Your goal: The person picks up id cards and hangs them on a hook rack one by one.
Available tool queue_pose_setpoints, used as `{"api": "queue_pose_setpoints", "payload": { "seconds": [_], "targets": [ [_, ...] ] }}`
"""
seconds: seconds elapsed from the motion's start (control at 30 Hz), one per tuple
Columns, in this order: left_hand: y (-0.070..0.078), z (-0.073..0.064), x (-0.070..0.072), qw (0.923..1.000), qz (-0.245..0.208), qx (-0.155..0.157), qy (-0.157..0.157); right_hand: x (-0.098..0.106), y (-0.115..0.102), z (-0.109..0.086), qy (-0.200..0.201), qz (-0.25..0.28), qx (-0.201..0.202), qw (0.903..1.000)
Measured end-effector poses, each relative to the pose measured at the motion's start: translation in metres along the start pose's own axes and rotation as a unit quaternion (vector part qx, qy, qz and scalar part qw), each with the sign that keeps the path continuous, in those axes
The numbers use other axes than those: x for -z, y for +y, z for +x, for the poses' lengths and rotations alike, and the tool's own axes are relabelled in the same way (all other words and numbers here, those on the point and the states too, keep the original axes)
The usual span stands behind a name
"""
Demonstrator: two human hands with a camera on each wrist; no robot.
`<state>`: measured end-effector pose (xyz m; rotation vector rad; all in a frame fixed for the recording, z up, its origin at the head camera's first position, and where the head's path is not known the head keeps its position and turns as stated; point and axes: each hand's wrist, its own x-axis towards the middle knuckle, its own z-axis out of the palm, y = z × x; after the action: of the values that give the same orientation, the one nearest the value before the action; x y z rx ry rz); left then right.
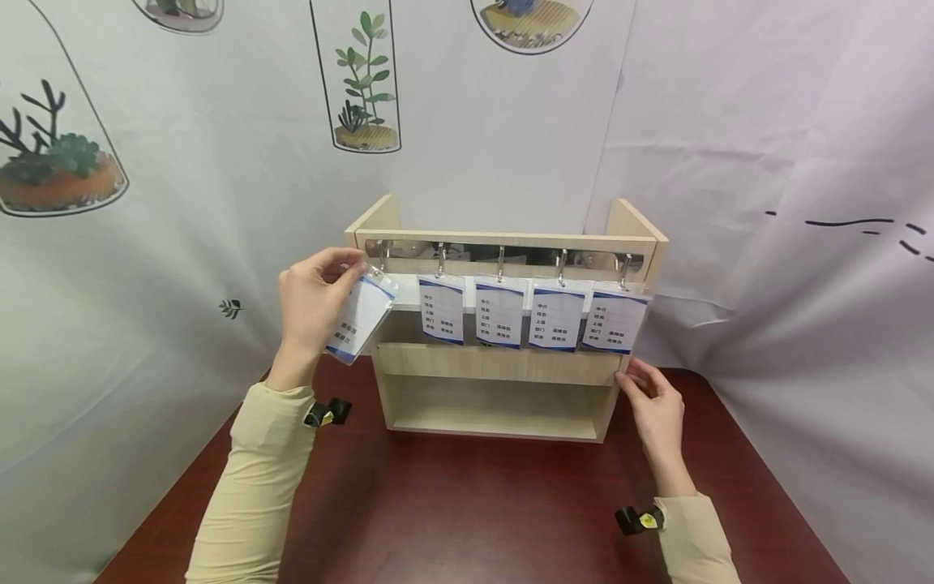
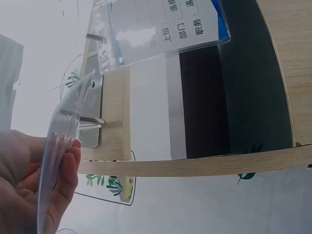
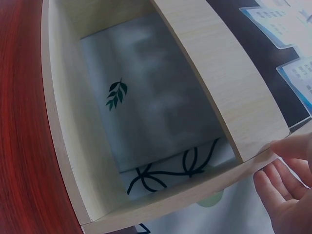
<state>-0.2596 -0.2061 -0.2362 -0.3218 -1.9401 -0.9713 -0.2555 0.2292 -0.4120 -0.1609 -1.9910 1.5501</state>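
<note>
The left hand (image 1: pixel 315 302) pinches the leftmost badge sleeve (image 1: pixel 361 316) at its hook (image 1: pixel 381 254), likely needing a careful lift, while the right hand (image 1: pixel 654 403), fingers relaxed, steadies the wooden rack (image 1: pixel 503 361).

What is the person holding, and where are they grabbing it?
The left hand pinches the leftmost badge card by its left edge, at the leftmost hook. The right hand holds nothing, its fingers resting on the wooden rack's right side.
</note>
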Motion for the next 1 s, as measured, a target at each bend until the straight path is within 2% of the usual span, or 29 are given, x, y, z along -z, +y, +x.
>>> {"api": "queue_pose_setpoints", "payload": {
  "seconds": [0.17, 0.47, 0.77, 1.0],
  "targets": [
    [-0.0010, -0.0022, -0.0004, 0.9999, -0.013, 0.007, -0.005, 0.0008, 0.0001, -0.0002, 0.003, 0.001, 0.001, 1.0000],
    [-0.0072, -0.0066, -0.0050, 0.9985, -0.046, 0.021, 0.020, 0.0009, -0.0004, -0.0009, 0.002, -0.011, -0.001, 0.9999],
    [-0.0070, -0.0066, -0.0069, 0.9987, -0.035, 0.024, 0.026, 0.0010, 0.0000, -0.0006, 0.001, -0.017, -0.002, 0.9999],
    [-0.0072, -0.0091, -0.0073, 0.9993, -0.024, 0.013, 0.024, 0.0011, 0.0005, -0.0012, -0.004, -0.019, -0.003, 0.9998]
  ]
}}
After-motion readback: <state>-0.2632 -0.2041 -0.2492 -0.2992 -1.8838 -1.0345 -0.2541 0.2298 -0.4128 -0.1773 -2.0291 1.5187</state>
